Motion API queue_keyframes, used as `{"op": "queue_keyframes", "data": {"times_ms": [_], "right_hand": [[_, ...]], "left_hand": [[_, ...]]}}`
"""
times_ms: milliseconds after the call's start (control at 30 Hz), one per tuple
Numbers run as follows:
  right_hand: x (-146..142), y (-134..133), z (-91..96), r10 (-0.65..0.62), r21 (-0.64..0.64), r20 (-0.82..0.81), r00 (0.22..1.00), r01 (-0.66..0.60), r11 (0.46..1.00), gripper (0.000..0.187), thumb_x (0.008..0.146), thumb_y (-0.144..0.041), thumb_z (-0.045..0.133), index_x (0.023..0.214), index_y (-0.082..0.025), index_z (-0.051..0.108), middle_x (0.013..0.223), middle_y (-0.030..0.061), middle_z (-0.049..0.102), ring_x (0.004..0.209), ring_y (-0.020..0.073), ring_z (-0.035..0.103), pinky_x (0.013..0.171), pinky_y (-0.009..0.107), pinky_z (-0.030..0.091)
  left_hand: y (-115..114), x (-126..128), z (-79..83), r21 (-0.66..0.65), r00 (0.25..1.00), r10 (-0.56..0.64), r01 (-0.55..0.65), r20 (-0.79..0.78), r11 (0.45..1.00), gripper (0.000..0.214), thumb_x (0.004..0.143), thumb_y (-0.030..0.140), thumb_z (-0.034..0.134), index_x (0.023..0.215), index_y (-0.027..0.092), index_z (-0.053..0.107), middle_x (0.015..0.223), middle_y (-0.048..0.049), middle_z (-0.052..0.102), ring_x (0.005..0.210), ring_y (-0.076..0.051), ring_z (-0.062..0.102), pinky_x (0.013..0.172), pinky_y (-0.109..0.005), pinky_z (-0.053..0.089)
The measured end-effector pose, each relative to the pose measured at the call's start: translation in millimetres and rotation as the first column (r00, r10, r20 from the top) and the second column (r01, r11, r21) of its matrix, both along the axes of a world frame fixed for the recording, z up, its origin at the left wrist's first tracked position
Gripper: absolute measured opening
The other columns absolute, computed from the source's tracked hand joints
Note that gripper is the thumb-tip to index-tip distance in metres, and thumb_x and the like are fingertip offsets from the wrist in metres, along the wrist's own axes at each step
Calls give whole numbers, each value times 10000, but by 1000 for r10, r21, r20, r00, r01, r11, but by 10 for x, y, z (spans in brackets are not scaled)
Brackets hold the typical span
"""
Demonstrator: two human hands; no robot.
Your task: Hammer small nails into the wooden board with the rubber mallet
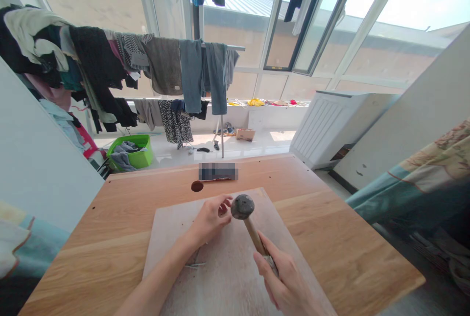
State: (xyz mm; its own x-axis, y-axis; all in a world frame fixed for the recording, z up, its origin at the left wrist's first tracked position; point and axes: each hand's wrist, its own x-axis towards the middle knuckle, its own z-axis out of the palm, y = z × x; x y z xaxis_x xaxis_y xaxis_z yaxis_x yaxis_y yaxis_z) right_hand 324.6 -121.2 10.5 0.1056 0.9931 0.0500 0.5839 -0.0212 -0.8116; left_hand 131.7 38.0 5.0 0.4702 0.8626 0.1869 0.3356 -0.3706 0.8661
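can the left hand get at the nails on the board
Probably yes: the left hand sits just above the nails on the board; only its own forearm lies partly over them.

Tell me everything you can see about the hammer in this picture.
The hammer has a rounded, dark grey head, scuffed-looking, on a light wooden handle; a grey band shows lower down, near the grip. The right hand grips the handle, holding it tilted with the head up, above a pale board. The left hand sits just beside the head; whether they touch is unclear.
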Motion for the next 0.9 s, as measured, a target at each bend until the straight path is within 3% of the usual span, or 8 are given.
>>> {"op": "queue_keyframes", "data": {"times_ms": [67,133,267,367,567,667,767,900], "right_hand": [[124,-100,-66,28,29,33,999,-29,999,511,1017,-496,553,1404,-195,697,931,113,857,900,285,824,822,326,667],[270,-214,-176,72,42,82,994,-76,996,450,987,-442,628,1366,-223,732,1236,129,818,1111,314,789,969,353,638],[486,-378,-440,207,47,309,928,-233,971,393,951,-335,682,1338,-317,746,1450,33,667,1262,323,711,1031,368,618],[530,-412,-539,228,39,449,864,-273,961,405,960,-287,657,1357,-299,731,1509,22,594,1321,328,660,1090,387,579],[525,-399,-561,218,71,558,801,-307,949,407,970,-337,665,1375,-341,711,1513,12,575,1294,335,678,1082,396,587],[507,-405,-564,220,111,579,785,-344,932,406,983,-282,645,1384,-283,709,1500,75,582,1282,339,687,1068,394,597],[500,-421,-566,222,124,594,773,-361,924,437,977,-268,652,1412,-267,687,1508,89,575,1273,343,693,1056,381,606],[517,-432,-574,183,121,593,784,-312,942,447,956,-286,678,1399,-339,694,1510,34,585,1253,355,704,1029,394,629]], "left_hand": [[-2,-124,123,24,998,-16,17,-67,1000,276,787,177,642,1062,190,672,1016,-41,658,813,-168,630,740,-274,516],[-34,-299,296,26,966,-85,94,-246,995,211,774,183,627,982,208,655,1024,-28,617,820,-171,618,726,-274,496],[-139,-605,573,-45,716,-170,190,-677,981,244,650,112,638,869,222,646,910,-5,620,777,-202,594,625,-289,378],[-178,-669,591,-50,636,-155,181,-756,982,186,609,91,645,747,215,631,898,-8,602,719,-190,568,579,-294,317],[-140,-587,511,-19,704,-152,193,-694,981,144,635,57,596,657,199,581,867,-8,621,685,-162,555,568,-279,319],[-107,-542,493,38,792,-97,150,-603,988,144,726,75,562,746,205,621,769,0,651,707,-179,594,601,-272,352],[-78,-498,444,72,862,-79,133,-500,989,207,810,80,549,906,199,689,809,-6,698,738,-178,638,666,-265,407],[-62,-447,372,146,830,-99,212,-548,966,217,877,73,561,905,194,739,926,-46,724,796,-191,669,732,-274,443]]}}
